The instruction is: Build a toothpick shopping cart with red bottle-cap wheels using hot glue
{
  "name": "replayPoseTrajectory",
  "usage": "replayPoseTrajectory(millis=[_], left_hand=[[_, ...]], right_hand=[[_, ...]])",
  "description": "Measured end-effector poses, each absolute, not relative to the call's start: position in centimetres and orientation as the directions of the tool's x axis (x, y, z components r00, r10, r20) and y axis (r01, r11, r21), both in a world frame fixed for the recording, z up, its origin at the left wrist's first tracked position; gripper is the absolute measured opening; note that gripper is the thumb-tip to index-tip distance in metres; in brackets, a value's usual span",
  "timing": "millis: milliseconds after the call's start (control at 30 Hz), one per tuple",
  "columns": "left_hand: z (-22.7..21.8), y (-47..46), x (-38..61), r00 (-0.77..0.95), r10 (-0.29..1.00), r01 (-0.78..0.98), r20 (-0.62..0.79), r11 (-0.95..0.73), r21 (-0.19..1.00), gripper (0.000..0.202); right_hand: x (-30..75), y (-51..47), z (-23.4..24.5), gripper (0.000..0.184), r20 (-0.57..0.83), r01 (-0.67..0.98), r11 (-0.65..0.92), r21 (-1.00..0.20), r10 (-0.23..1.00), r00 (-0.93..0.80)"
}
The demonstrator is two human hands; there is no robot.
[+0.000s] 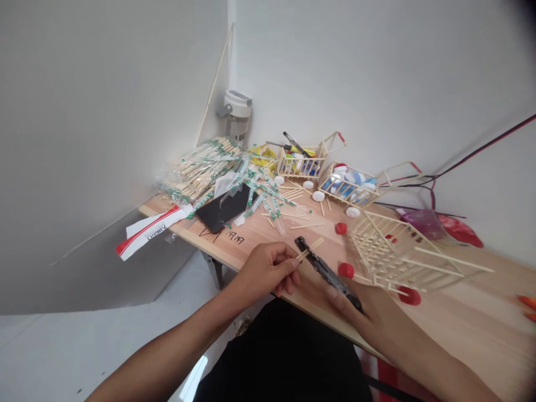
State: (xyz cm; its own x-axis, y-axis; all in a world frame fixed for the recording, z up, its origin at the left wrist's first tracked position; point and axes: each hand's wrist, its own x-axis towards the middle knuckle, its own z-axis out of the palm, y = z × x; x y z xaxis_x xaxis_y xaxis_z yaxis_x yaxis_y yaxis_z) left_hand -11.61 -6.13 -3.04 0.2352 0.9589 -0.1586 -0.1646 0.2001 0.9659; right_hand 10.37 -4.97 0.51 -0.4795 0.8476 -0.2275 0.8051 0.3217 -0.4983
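Low over the front edge of the table, my left hand point(272, 269) is closed, pinching thin wooden sticks point(316, 244) between thumb and fingers. The sticks point away to the right and cross the head of a long black hand tool point(329, 273). My right hand point(372, 312) is wrapped round that tool's handle; its exact kind is hard to make out. Beyond the right hand lies a tilted cart frame of wooden sticks point(368, 245) with red caps point(346, 270) as wheels. Short cut stick pieces point(307, 226) are scattered on the wooden table point(268, 237).
Two small stick carts point(301, 164) stand at the back, one filled with blue and white caps point(352, 184). Wrapped chopsticks point(205, 167), torn wrappers, a black phone point(228, 207) and a bottle point(238, 114) are on the left. Cables point(486, 148) run along the right wall.
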Motion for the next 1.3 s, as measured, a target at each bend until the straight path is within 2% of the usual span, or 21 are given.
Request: replayPoseTrajectory(millis=[167, 367, 600, 767, 900, 1033, 1133, 1300], left_hand=[[-2.7, -6.6, -11.1, 0.187, 0.976, -0.125, -0.113, 0.138, 0.983, 0.015], [-2.8, -6.5, -10.7, 0.186, 0.979, -0.132, -0.089, 0.115, 0.985, 0.014], [-2.4, -6.8, -10.0, 0.043, 0.999, 0.127, 0.005, -0.011, 0.992, 0.010], [-2.4, -6.6, -9.9, 0.094, 0.993, 0.059, -0.071, 0.065, 0.996, 0.012], [-2.1, -6.5, -9.8, 0.102, 0.993, 0.058, -0.059, 0.053, 0.997, 0.011], [-1.5, -6.4, -9.8, 0.158, 0.981, -0.007, -0.113, 0.116, 0.993, 0.012], [-1.1, -6.5, -9.8, 0.221, 0.963, -0.019, -0.154, 0.162, 0.987, 0.016], [-0.9, -6.9, -9.5, 0.266, 0.952, -0.028, -0.152, 0.166, 0.986, 0.021]], right_hand=[[10.5, -5.0, 1.0, 0.048, -0.249, 0.805, 0.307, -0.507, 0.843, -0.478], [10.7, -4.9, 1.5, 0.043, -0.218, 0.781, 0.315, -0.539, 0.844, -0.490], [11.0, -5.3, 1.3, 0.046, -0.200, 0.760, 0.301, -0.576, 0.850, -0.488], [11.4, -5.3, 0.9, 0.046, -0.147, 0.780, 0.336, -0.528, 0.868, -0.474], [11.7, -5.5, 0.4, 0.042, -0.093, 0.770, 0.371, -0.519, 0.871, -0.482], [12.1, -5.6, 0.2, 0.040, -0.114, 0.795, 0.359, -0.489, 0.877, -0.466], [12.4, -5.6, 0.0, 0.042, -0.114, 0.784, 0.366, -0.501, 0.870, -0.479], [12.9, -5.5, -0.2, 0.036, -0.028, 0.716, 0.453, -0.531, 0.836, -0.549]])
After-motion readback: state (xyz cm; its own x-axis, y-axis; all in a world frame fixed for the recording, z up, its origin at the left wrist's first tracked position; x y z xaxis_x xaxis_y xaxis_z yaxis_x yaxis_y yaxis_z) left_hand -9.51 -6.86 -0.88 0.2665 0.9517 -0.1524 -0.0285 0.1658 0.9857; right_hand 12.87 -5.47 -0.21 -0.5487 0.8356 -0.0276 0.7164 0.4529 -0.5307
